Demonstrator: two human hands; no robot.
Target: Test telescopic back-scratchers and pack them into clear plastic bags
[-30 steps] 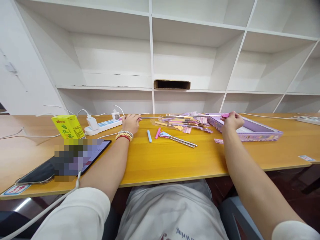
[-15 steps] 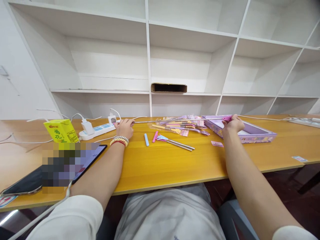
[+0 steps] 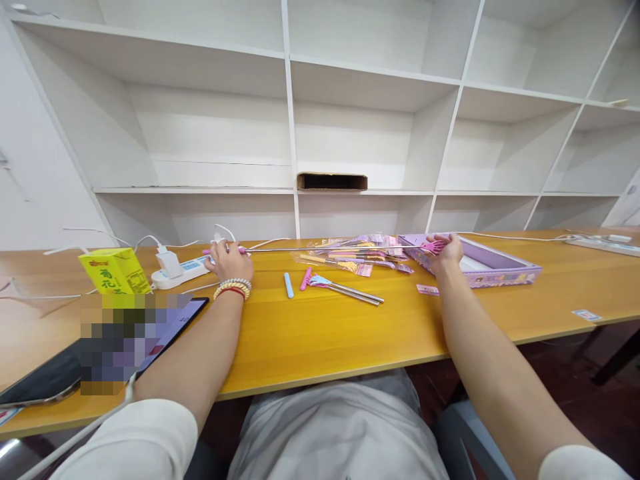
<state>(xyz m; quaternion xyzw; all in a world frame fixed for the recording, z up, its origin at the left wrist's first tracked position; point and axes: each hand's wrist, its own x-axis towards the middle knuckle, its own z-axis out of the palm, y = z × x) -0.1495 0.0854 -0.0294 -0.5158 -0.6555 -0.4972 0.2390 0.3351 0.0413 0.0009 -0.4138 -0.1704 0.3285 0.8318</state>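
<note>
A pink telescopic back scratcher (image 3: 325, 249) is stretched level across the table, its thin metal rod drawn out long. At its left end, my left hand (image 3: 230, 261) is closed around the pink handle. My right hand (image 3: 450, 253) holds the pink claw-shaped head (image 3: 433, 247) at the other end, fingers partly extended over it. Below the rod lie two retracted scratchers with blue claw heads (image 3: 320, 282), their metal rods side by side. Left of them rest a loose pink handle (image 3: 306, 279) and a loose blue handle (image 3: 289, 285). Wrapped scratchers (image 3: 360, 255) are heaped behind.
A purple open box (image 3: 505, 277) sits by my right hand, near a small pink card (image 3: 427, 290). On the left are a power strip (image 3: 187, 270), a yellow drink carton (image 3: 115, 272), a tablet (image 3: 175, 327) and cables. White shelving (image 3: 290, 127) stands behind the table.
My left hand has shifted left, and pink handle now shows on both sides of it. My right hand has moved slightly left, exposing more of the claw head. The view has shifted slightly.
</note>
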